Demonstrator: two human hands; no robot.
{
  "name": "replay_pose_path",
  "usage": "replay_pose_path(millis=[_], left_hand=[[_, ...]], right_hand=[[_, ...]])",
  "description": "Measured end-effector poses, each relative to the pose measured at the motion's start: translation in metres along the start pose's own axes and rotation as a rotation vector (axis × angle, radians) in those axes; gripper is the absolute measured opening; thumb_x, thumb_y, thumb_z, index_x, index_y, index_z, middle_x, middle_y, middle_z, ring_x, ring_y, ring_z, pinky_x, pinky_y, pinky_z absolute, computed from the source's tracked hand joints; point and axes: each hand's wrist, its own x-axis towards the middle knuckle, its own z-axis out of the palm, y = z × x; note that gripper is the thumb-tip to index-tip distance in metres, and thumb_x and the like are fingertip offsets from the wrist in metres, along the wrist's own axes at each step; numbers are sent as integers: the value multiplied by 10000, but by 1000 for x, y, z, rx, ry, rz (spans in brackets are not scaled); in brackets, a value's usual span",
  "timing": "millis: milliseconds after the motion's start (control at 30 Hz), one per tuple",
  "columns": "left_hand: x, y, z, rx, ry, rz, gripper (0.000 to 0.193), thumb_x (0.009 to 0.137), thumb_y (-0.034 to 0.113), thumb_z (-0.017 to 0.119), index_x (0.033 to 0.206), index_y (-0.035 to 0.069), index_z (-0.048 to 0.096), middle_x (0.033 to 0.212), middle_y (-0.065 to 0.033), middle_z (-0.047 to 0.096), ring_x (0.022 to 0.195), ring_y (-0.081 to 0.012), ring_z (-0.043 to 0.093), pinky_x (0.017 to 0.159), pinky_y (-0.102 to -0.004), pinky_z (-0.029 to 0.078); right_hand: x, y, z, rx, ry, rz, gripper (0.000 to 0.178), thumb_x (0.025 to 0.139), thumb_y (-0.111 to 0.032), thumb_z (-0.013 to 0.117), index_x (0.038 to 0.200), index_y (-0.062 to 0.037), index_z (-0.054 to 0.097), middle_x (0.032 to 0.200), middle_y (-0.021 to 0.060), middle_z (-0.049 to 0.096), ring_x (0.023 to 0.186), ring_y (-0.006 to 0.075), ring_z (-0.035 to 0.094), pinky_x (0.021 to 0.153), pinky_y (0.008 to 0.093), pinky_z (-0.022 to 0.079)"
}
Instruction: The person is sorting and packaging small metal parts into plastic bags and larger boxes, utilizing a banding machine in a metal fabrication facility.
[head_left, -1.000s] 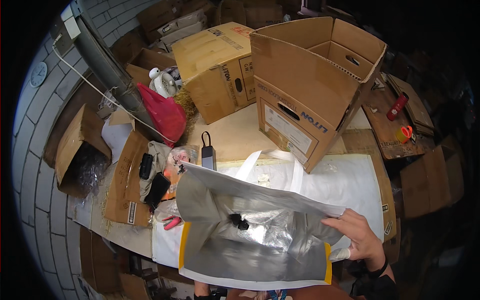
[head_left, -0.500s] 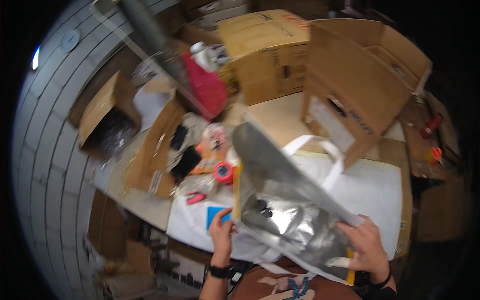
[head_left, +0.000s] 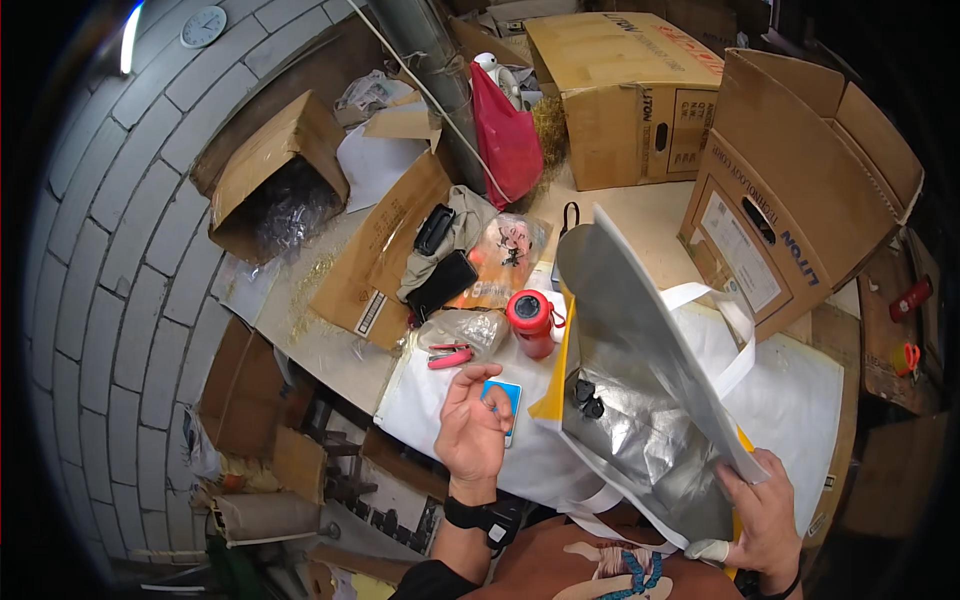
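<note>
A silver-lined tote bag [head_left: 640,440] with white handles and yellow side edges stands mouth open in front of me. My right hand [head_left: 755,520] grips its right edge; a white cover sits on the thumb. Inside, on the shiny lining, is a small black object [head_left: 588,398] whose kind I cannot make out. To the left of the bag my left hand [head_left: 472,430] is raised palm up, fingers loosely bent and apart, with nothing visible in it. Partly behind those fingers lies a blue and white flat box [head_left: 507,400]. A red bottle [head_left: 533,322] stands beyond it, beside the bag.
Pink-handled snips [head_left: 451,356] lie by a clear plastic bag at the left. Further back are black cases [head_left: 443,284] on a cloth and a pink bag [head_left: 505,140] by a grey post. Large cartons [head_left: 640,130] stand at the back and right [head_left: 760,210].
My view has swung, so the scene sits further right and lower. My left hand has come away from the bag's left edge and turned palm up. My right hand keeps its hold.
</note>
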Motion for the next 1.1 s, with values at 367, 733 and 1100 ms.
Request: replay_pose_path(millis=[367,733,1100], left_hand=[[-14,47,47,-28,-397,382,586,794,273,613,1239,-58,424,1166,-241,459,610,-255,547,476,-306,474],[-27,43,22,319,-105,412,578,779,317,597,1168,-89,461,1089,-226,501,630,-208,535,473,-248,436],[-34,22,24,797,-200,366,422,781,400,620,949,19,690,1291,-245,447,1165,-318,459,944,-429,387]], right_hand=[[-1,-13,4,-48,-10,-36,857,544,-649,733,1007,57,589,1059,187,579,955,359,577,838,485,424],[-1,-28,-4,-23,-99,25,763,571,-510,756,1061,50,587,1138,193,563,1056,339,544,910,495,385],[-5,-31,-1,-29,-137,6,598,589,-339,724,1047,27,611,1253,169,534,1115,312,552,923,490,401]])
